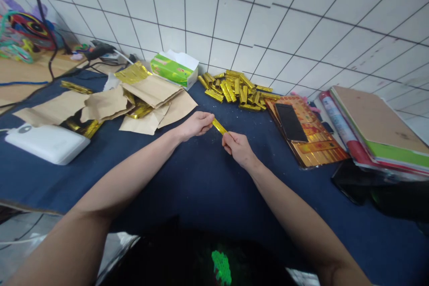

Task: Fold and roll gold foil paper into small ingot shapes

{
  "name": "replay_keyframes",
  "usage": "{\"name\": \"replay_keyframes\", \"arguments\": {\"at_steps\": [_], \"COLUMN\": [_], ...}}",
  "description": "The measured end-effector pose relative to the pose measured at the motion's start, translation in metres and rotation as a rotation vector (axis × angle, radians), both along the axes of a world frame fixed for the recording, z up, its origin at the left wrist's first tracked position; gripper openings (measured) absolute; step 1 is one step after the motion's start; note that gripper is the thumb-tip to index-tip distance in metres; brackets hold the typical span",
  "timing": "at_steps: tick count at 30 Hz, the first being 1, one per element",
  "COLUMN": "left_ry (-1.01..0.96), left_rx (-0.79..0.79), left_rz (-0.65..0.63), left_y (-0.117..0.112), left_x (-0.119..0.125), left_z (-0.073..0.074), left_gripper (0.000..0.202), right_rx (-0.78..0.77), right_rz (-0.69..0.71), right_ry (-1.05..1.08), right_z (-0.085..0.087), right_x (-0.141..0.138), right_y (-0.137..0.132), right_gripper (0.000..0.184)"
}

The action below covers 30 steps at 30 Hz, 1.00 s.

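Between my two hands, above the dark blue table cover, a narrow folded strip of gold foil paper is stretched at a slant. The fingers of my left hand pinch its upper left end. At its lower right end, my right hand grips it with thumb and curled fingers. Behind the hands, against the wall, lies a heap of folded gold foil pieces. Left of my left hand are torn brown paper sheets with more gold foil among them.
A green tissue pack stands by the tiled wall. On the left lies a white power bank. At right, a black phone rests on orange-gold packets, beside stacked folders. Cables run at the far left.
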<state>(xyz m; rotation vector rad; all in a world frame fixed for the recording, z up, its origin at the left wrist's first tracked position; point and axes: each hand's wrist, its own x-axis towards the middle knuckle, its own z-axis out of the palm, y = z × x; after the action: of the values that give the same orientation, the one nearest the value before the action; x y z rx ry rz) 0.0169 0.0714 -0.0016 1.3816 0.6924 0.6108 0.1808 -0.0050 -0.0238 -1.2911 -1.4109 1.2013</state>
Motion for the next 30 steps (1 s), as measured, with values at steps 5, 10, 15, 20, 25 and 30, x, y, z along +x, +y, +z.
{"name": "replay_keyframes", "arguments": {"at_steps": [5, 10, 15, 20, 25, 30], "left_ry": [-0.042, -0.129, -0.155, -0.134, -0.1, 0.017], "left_rx": [-0.045, -0.113, -0.116, -0.144, -0.155, -0.094], "left_rz": [-0.016, -0.01, 0.049, 0.058, 0.014, -0.087], "left_y": [-0.022, -0.038, -0.03, -0.018, -0.008, -0.004], "left_x": [0.02, 0.03, 0.023, 0.014, 0.006, 0.001], "left_z": [-0.004, 0.001, -0.001, -0.002, -0.002, -0.004], "left_gripper": [0.049, 0.047, 0.045, 0.043, 0.042, 0.044], "right_rx": [-0.062, -0.179, -0.158, -0.132, -0.107, -0.023], "right_rz": [-0.063, 0.01, 0.0, -0.023, -0.042, -0.154], "right_ry": [0.313, 0.494, 0.464, 0.409, 0.385, 0.327], "right_z": [0.001, 0.004, 0.006, 0.007, 0.007, 0.004], "right_x": [-0.014, -0.022, -0.02, -0.016, -0.014, -0.006], "right_y": [-0.007, -0.014, -0.013, -0.011, -0.011, -0.002], "right_gripper": [0.039, 0.035, 0.038, 0.04, 0.04, 0.042]}}
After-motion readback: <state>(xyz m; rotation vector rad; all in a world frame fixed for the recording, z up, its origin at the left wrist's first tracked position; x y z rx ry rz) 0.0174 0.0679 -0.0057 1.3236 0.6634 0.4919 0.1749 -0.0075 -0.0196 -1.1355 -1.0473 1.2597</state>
